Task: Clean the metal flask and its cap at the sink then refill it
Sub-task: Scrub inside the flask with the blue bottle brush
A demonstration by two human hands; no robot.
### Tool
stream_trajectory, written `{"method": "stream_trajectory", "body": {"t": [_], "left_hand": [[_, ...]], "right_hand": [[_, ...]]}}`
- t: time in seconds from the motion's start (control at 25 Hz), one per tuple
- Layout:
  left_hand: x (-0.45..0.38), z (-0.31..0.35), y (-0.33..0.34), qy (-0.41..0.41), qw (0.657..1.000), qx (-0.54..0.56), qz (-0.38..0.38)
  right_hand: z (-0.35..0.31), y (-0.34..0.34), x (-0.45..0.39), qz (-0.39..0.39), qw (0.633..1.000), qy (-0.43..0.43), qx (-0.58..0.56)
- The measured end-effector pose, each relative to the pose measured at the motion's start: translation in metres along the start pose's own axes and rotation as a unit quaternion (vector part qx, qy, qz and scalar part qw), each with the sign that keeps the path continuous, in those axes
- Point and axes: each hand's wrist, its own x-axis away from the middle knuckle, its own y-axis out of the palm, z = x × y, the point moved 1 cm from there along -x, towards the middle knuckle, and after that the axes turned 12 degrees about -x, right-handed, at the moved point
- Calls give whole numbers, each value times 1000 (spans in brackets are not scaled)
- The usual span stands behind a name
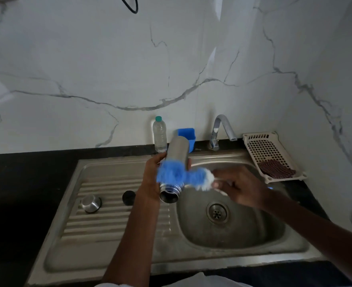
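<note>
The left hand (153, 177) grips the metal flask (176, 164) over the sink (191, 255), its open mouth tipped toward the person. The right hand (241, 187) holds the blue brush (179, 175) across it, beside the mouth.

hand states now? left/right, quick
Left hand: grips the metal flask, mouth toward camera.
Right hand: holds the blue bottle brush, blurred.

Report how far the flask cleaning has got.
Done: the flask is open, its metal cap and black stopper lying on the drainboard. In hand: left hand grips the flask, right hand holds the blue brush against it. Left: cleaning the cap, refilling.
</note>
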Motion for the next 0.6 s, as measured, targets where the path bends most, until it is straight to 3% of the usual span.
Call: {"method": "stream_trajectory", "body": {"t": [0.08,0.24,0.28,0.36,0.48,0.52,0.6], "left_hand": [[2,1,6,-7,1000,-2,-28],[6,-4,14,42,997,-18,-63],[12,-6,19,43,996,11,-82],[11,-10,12,45,996,21,-68],[5,-16,-6,78,996,-19,31],[5,-15,-7,81,996,-14,35],[5,-14,0,76,997,-10,0]], "right_hand": [[9,-1,6,-14,999,-52,-1],[48,-12,-23,143,982,123,24],[51,-11,-27,156,979,129,34],[41,-8,-24,114,990,84,3],[16,1,-3,-13,998,-6,-54],[16,4,1,-23,998,-20,-57],[23,5,-8,32,998,27,-52]]}}
